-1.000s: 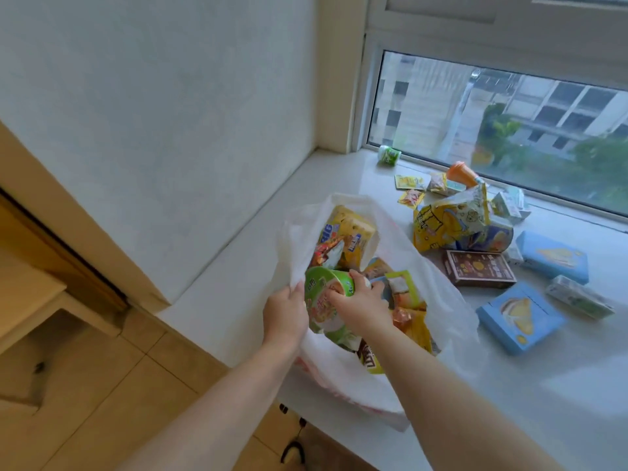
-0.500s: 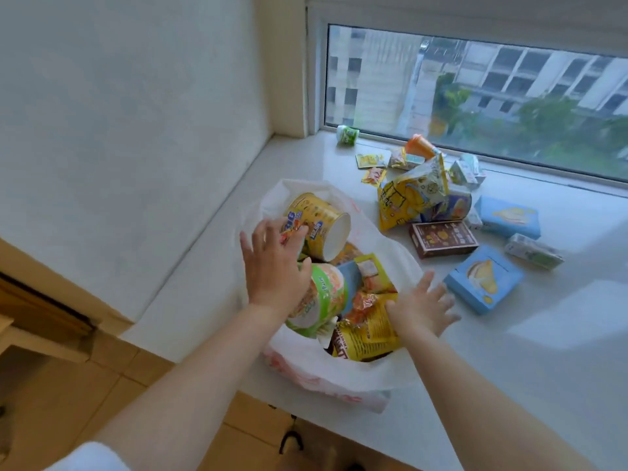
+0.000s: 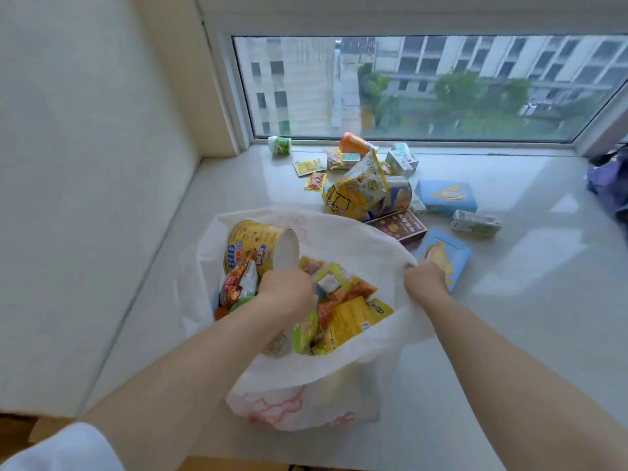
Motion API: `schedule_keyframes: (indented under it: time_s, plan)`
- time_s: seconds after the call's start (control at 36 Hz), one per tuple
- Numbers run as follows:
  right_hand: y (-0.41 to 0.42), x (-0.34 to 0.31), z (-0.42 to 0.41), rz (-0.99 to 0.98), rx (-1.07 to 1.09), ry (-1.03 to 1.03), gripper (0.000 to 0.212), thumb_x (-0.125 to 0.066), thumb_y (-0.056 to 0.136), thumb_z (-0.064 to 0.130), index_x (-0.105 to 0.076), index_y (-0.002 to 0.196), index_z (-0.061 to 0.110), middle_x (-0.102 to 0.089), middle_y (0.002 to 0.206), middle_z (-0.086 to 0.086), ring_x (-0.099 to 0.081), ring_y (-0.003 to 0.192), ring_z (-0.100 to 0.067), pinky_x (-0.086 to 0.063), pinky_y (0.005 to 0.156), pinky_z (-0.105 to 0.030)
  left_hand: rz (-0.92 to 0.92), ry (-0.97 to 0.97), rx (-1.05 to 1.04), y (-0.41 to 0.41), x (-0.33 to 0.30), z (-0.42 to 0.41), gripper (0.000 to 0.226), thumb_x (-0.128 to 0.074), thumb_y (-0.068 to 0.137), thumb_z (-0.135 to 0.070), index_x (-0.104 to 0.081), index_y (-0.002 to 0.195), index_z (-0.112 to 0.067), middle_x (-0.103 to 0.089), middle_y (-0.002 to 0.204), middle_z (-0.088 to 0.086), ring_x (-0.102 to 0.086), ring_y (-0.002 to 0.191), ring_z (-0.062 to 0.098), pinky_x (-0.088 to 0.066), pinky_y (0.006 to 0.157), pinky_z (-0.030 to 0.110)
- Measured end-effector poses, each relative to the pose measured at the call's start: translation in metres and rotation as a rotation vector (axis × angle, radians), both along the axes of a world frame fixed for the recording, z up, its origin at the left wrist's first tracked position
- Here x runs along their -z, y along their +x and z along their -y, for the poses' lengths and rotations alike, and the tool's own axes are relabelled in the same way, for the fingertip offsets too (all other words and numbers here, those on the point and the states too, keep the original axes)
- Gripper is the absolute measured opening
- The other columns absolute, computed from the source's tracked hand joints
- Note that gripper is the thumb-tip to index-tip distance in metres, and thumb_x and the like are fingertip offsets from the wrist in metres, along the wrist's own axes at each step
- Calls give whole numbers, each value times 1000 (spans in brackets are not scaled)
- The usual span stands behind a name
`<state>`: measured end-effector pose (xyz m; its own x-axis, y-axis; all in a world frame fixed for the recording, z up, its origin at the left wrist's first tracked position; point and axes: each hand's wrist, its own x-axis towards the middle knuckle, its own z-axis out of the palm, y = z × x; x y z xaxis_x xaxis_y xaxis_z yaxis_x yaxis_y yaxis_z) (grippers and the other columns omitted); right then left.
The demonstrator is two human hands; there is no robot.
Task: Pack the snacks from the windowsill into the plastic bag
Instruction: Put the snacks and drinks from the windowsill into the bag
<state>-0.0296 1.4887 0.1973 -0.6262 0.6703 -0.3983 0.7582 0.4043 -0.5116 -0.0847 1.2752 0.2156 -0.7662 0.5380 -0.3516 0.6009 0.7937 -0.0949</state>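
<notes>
A white plastic bag (image 3: 343, 232) lies open on the windowsill (image 3: 509, 317). Inside are a yellow can (image 3: 253, 244), a green cup (image 3: 305, 332), a yellow packet (image 3: 350, 321) and several other packets. My left hand (image 3: 287, 290) reaches down into the bag with its fingers curled among the packets; whether it holds one is hidden. My right hand (image 3: 424, 277) grips the bag's right rim. Beyond the bag lie a yellow snack bag (image 3: 353, 195), a brown box (image 3: 399, 227), two blue boxes (image 3: 445, 195) (image 3: 450, 253) and a small carton (image 3: 475, 223).
Near the window glass sit a small green tub (image 3: 279, 145), an orange pack (image 3: 353, 142) and some sachets (image 3: 307, 166). A dark purple object (image 3: 608, 185) is at the right edge. A wall runs along the left, and the sill's front edge drops off below the bag.
My right hand has moved from the packets to the bag's right rim and taken hold of it. My left hand has gone from the green cup deeper among the packets.
</notes>
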Motion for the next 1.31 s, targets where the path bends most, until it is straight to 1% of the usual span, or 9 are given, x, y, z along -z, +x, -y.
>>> schedule_keyframes:
  time_s: [0.17, 0.25, 0.44, 0.56, 0.64, 0.81, 1.11, 1.25, 1.31]
  plan:
    - [-17, -5, -15, -52, -202, -295, 54, -61, 85, 41, -44, 129, 15, -52, 117, -6, -49, 100, -22, -40, 80, -33, -113, 275, -1, -34, -31, -60, 36, -37, 97, -38, -54, 127, -27, -57, 123, -1, -57, 110, 25, -47, 81, 35]
    - [-33, -6, -39, -176, -156, -373, 56, -51, 88, 55, -50, 128, 16, -53, 124, -2, -49, 106, -19, -35, 85, -31, -135, 384, -9, -53, -38, -100, 33, -35, 98, -33, -59, 119, -25, -59, 119, -1, -57, 104, 24, -46, 77, 34]
    - [-48, 34, -102, -20, 12, -247, 38, -50, 90, 34, -60, 120, 12, -48, 139, -12, -51, 117, -28, -34, 82, -27, 73, 334, -93, -85, -13, -176, 34, -37, 98, -28, -59, 124, -24, -58, 123, 2, -55, 109, 25, -49, 83, 35]
    - [-48, 82, -151, 73, 191, -300, 44, -49, 80, 30, -60, 118, 10, -62, 110, -14, -55, 96, -31, -42, 77, -28, 237, 220, -150, -112, 38, -225, 36, -41, 97, -30, -55, 129, -22, -56, 130, 3, -53, 115, 25, -49, 90, 35]
    - [-43, 105, -173, 119, 352, -325, 42, -52, 85, 27, -53, 124, 12, -52, 127, -14, -54, 108, -32, -44, 87, -33, 299, 163, -201, -127, 73, -248, 41, -43, 97, -29, -48, 136, -18, -48, 138, 7, -46, 124, 25, -42, 96, 33]
    - [-56, 148, -200, 127, 535, -352, 52, -57, 84, 21, -43, 130, 3, -42, 135, -17, -48, 120, -37, -44, 97, -40, 230, 213, -398, -162, 135, -270, 54, -44, 94, -46, -43, 136, -12, -47, 136, 12, -44, 125, 30, -41, 103, 42]
    - [-76, 166, -197, 39, 728, -649, 67, -74, 73, 35, -44, 125, 5, -55, 121, -10, -58, 106, -29, -43, 79, -32, 185, 56, -440, -168, 167, -291, 80, -39, 89, -64, -21, 148, -12, -25, 150, 16, -21, 138, 35, -26, 110, 45]
    - [-71, 177, -199, 11, 786, -707, 85, -75, 47, 49, -55, 120, 11, -57, 124, -10, -62, 97, -30, -51, 87, -37, 311, 149, -634, -159, 174, -281, 93, -63, 75, -65, -27, 144, -14, -29, 145, 17, -30, 135, 34, -32, 107, 43]
    - [-66, 173, -202, -20, 800, -709, 79, -80, 57, 46, -54, 121, 7, -58, 122, -11, -63, 96, -29, -49, 81, -32, 420, 225, -744, -155, 177, -273, 92, -71, 70, -61, -34, 137, -12, -46, 137, 13, -47, 124, 30, -44, 97, 40]
